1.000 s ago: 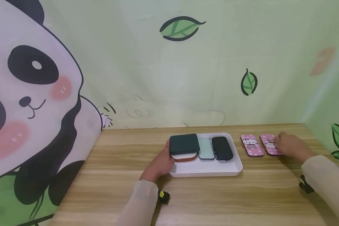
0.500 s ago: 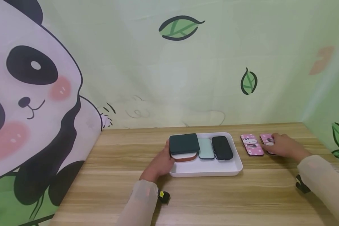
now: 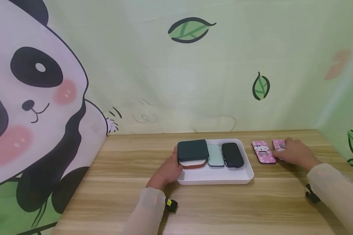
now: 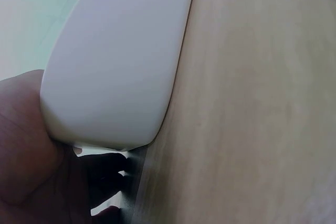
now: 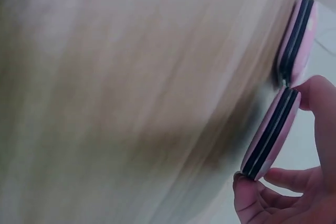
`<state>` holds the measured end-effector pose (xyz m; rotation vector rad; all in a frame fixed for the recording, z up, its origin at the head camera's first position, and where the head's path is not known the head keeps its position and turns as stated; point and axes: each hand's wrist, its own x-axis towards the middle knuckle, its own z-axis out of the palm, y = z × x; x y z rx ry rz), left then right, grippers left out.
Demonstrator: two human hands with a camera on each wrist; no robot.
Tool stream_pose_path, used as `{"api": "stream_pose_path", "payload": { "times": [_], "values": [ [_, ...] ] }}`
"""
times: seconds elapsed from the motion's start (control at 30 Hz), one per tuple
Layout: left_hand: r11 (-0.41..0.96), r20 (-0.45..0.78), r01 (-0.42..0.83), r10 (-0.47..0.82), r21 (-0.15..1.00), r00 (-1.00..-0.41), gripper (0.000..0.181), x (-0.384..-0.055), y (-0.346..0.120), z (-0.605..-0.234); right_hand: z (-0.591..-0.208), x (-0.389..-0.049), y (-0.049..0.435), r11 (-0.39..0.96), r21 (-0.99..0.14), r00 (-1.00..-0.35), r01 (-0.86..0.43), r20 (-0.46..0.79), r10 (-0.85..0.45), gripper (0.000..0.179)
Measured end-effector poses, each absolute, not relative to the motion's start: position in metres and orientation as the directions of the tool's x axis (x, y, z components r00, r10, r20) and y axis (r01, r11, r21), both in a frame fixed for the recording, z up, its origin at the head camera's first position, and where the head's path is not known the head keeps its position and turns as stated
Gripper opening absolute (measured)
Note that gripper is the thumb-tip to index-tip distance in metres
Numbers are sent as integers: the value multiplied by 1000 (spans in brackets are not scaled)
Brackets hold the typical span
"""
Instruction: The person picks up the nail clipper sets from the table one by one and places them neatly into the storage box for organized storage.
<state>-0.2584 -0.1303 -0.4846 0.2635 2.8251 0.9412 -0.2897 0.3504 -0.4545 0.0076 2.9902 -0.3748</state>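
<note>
My left hand [image 3: 167, 169] holds the left end of a white tray [image 3: 211, 179]; in the left wrist view the tray's side wall [image 4: 115, 77] meets the hand, and the fingertips are in shadow. Inside the tray lie a dark green flat case [image 3: 193, 150] on top of a white-and-brown one [image 3: 194, 164], a pale mint case [image 3: 216, 156] and a black case [image 3: 233, 155]. My right hand [image 3: 300, 153] pinches the right pink case [image 5: 270, 135] by its edges, covering part of it. Beside it lies another pink case [image 3: 263, 152] with a cartoon print.
A wooden table [image 3: 223, 209] carries everything. Behind it hangs a pale green backdrop [image 3: 135, 75] with a panda and leaves, meeting the table's back edge. A second backdrop panel [image 3: 347, 107] stands along the right side.
My right hand has shifted left across the right pink case and now spans it from edge to edge. The left hand and the tray have stayed in place.
</note>
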Motion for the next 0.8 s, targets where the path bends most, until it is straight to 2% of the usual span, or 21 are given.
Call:
{"api": "stream_pose_path", "payload": {
  "times": [0.2, 0.5, 0.8],
  "values": [
    [788, -93, 111, 208, 606, -974, 76, -258, -130, -484, -443, -288, 338, 962, -268, -996, 47, -92, 23, 99],
    [792, -86, 128, 222, 597, -971, 76, -258, -131, -484, -430, -288, 314, 963, -269, -997, 2, -75, -19, 93],
    [793, -83, 130, 222, 596, -972, 76, -258, -130, -484, -413, -284, 267, 957, -285, -997, -46, -47, -62, 90]
  ]
}}
